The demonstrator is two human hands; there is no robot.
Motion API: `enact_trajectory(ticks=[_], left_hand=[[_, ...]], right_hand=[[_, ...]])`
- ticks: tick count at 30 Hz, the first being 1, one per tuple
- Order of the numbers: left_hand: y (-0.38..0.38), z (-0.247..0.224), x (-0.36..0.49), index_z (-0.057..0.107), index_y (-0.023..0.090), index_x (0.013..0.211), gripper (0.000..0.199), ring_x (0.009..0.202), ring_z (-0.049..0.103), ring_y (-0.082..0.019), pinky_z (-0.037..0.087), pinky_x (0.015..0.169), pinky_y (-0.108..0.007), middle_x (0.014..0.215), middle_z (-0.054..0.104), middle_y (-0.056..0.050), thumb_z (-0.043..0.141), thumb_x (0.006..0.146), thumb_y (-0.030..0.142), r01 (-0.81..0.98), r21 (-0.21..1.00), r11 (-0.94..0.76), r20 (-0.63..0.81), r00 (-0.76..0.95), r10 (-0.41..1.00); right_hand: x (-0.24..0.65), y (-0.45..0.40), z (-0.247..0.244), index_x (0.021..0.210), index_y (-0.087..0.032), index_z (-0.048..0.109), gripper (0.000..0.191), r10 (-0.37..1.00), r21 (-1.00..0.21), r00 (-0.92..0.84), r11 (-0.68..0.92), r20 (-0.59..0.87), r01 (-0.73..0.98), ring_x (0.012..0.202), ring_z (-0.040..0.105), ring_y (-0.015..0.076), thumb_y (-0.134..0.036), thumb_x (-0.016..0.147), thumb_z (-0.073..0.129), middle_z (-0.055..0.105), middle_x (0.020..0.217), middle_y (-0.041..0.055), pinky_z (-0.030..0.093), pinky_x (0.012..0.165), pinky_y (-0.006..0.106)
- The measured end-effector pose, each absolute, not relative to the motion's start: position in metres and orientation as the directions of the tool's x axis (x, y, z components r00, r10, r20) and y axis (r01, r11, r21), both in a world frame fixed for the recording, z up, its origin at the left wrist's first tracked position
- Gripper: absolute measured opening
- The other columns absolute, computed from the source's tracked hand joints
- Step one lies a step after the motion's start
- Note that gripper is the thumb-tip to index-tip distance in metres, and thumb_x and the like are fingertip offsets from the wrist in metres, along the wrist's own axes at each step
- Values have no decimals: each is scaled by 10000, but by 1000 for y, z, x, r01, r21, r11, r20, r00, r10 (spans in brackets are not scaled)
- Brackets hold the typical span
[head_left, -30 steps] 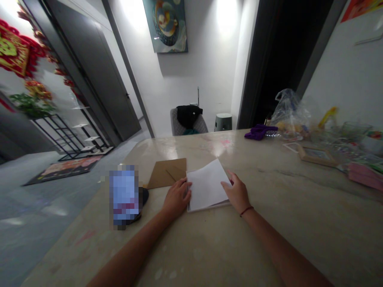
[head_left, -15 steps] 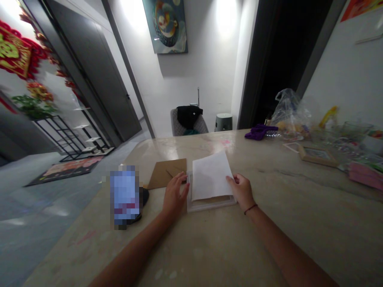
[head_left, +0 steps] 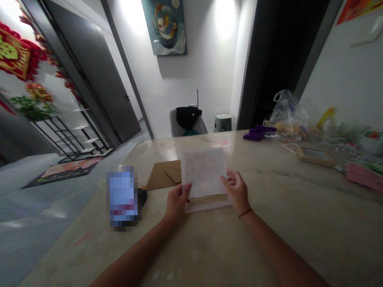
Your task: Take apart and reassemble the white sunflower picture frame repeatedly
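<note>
A white sheet of paper (head_left: pixel 204 172) is held up between my two hands, tilted, with faint coloured marks showing through it. My left hand (head_left: pixel 177 199) pinches its lower left edge between thumb and fingers. On its right edge, my right hand (head_left: pixel 237 190) grips the sheet with the thumb in front. Below and partly behind the paper lies a white frame (head_left: pixel 206 207) on the table; its upper part is hidden. A brown board (head_left: pixel 163 174) with a thin stand flap lies flat behind my left hand.
On the marble-look table (head_left: pixel 197 251), a phone with a blurred screen (head_left: pixel 122 195) stands at the left. At the right are a purple cloth (head_left: pixel 257 132), a clear plastic bag (head_left: pixel 289 115), a small wooden frame (head_left: pixel 315 156) and a pink pack (head_left: pixel 363 175). A chair (head_left: pixel 176 121) stands beyond.
The paper has been raised, tilted upright and shifted slightly left. My left hand, before beside the frame with fingers apart, has closed on the paper's left edge. My right hand keeps its hold.
</note>
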State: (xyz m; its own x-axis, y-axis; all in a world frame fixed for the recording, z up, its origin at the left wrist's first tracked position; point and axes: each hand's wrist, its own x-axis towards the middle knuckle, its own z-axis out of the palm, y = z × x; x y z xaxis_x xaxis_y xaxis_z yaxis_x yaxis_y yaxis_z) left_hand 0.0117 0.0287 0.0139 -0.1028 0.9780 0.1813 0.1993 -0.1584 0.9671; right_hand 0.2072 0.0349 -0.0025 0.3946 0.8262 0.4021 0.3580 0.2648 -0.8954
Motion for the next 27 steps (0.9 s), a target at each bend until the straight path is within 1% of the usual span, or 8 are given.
enact_trajectory(ticks=[3, 7, 10, 15, 19, 22, 24, 27], left_hand=[[28, 13, 11, 590, 146, 634, 408, 446, 477, -94, 391, 415, -191, 521, 538, 22, 567, 686, 550, 213, 962, -170, 201, -134, 970], [24, 14, 13, 584, 144, 665, 399, 448, 502, -108, 408, 426, -202, 518, 546, 12, 563, 701, 541, 220, 959, -177, 215, -159, 964], [18, 13, 19, 582, 147, 703, 404, 449, 531, -127, 423, 426, -215, 526, 556, 7, 553, 704, 550, 207, 963, -172, 202, -135, 970], [9, 11, 26, 590, 152, 789, 370, 506, 560, -136, 455, 474, -226, 600, 585, 3, 540, 735, 514, 188, 964, -189, 201, -47, 978], [7, 12, 24, 613, 150, 857, 374, 713, 590, -158, 477, 644, -253, 780, 648, -38, 462, 799, 487, 211, 934, -289, 294, 11, 956], [8, 11, 23, 616, 152, 796, 390, 682, 579, -149, 467, 640, -255, 724, 643, -35, 420, 820, 488, 225, 923, -313, 317, 15, 948], [11, 9, 24, 618, 153, 829, 383, 659, 587, -148, 469, 620, -258, 706, 649, -36, 433, 811, 488, 202, 938, -282, 283, 28, 959], [17, 6, 25, 626, 155, 807, 353, 666, 606, -159, 473, 621, -266, 703, 667, -44, 479, 782, 475, 227, 950, -216, 212, 42, 976]], right_hand=[[205, 24, 4, 1221, -139, 453, 438, 698, -549, 145, 399, 701, 734, 1104, 505, 222, -225, 792, 451, 540, 1216, 150, 390, 925, 406], [192, 12, 6, 1279, -141, 427, 544, 649, -147, -324, 562, 688, 814, 1262, 348, 229, -85, 738, 419, 449, 1336, 114, 270, 1040, 442], [180, 11, 3, 1304, -134, 407, 522, 667, -56, -365, 521, 649, 852, 1287, 306, 249, -81, 785, 398, 422, 1360, 114, 255, 1049, 471], [179, 14, 0, 1303, -209, 420, 458, 649, -34, -323, 474, 689, 880, 1268, 354, 233, -104, 863, 352, 456, 1340, 63, 279, 1051, 464], [189, 16, 0, 1287, -216, 446, 504, 625, -134, -246, 496, 740, 858, 1262, 369, 214, -42, 828, 333, 492, 1309, 46, 305, 1049, 459], [193, 18, -1, 1255, -225, 485, 569, 655, -386, -103, 556, 749, 736, 1246, 395, 177, 3, 770, 296, 507, 1294, 26, 311, 1056, 424], [191, 21, -1, 1185, -213, 553, 502, 731, -640, 73, 540, 679, 547, 1188, 465, 181, -48, 774, 318, 555, 1242, 32, 352, 1027, 404], [184, 25, 1, 1022, -169, 641, 303, 873, -936, 343, 346, 346, 63, 990, 603, 231, -236, 785, 466, 672, 1032, 63, 460, 892, 414]])
